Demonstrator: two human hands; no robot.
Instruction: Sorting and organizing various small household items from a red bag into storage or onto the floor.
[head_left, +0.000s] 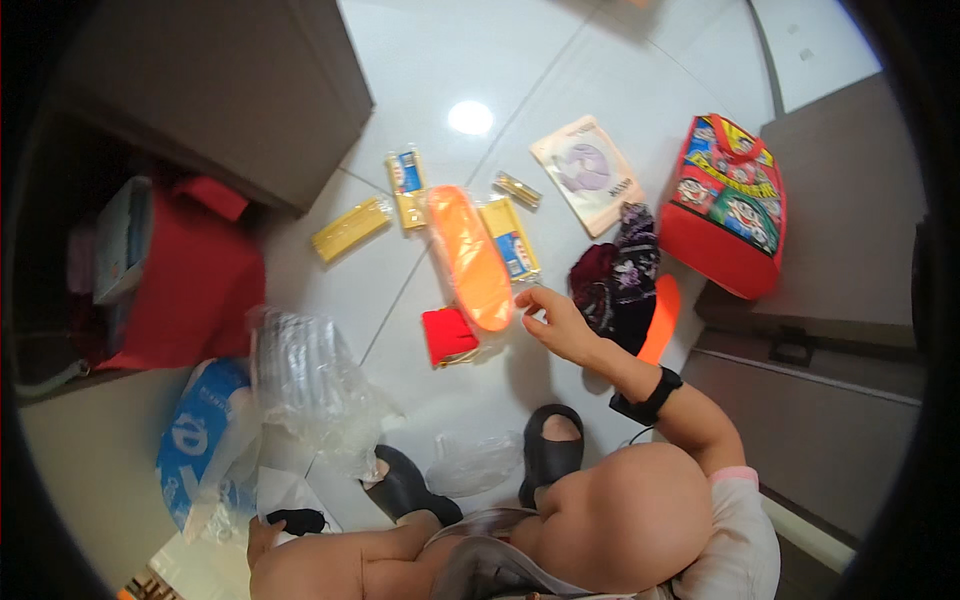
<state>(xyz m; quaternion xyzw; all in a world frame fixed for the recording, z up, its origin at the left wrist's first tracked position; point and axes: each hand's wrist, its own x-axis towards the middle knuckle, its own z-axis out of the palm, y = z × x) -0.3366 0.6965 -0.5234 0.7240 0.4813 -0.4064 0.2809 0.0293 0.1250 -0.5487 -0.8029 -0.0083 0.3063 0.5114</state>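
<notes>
My right hand (559, 326) hovers over the floor with bent fingers apart and nothing between them. Just left of its fingertips lies an orange insole (469, 259) in clear plastic wrap. A small red drawstring pouch (448, 335) sits by the insole's near end. Yellow packs surround its far part: one pack (511, 238) on the right, another (407, 187) behind, a third (352, 227) to the left. At the lower left, my left hand (262, 541) is partly hidden by my knee. It is beside a black item (298, 520) and white paper (285, 491); its grip is unclear.
Dark patterned fabric (626, 277) partly covers another orange insole (661, 315). A red cartoon-print bag (724, 210) leans by the right cabinet (832, 217). Beyond are a mask packet (589, 176) and a small golden pack (517, 189). Clear plastic (319, 382) and a blue bag (202, 435) lie left.
</notes>
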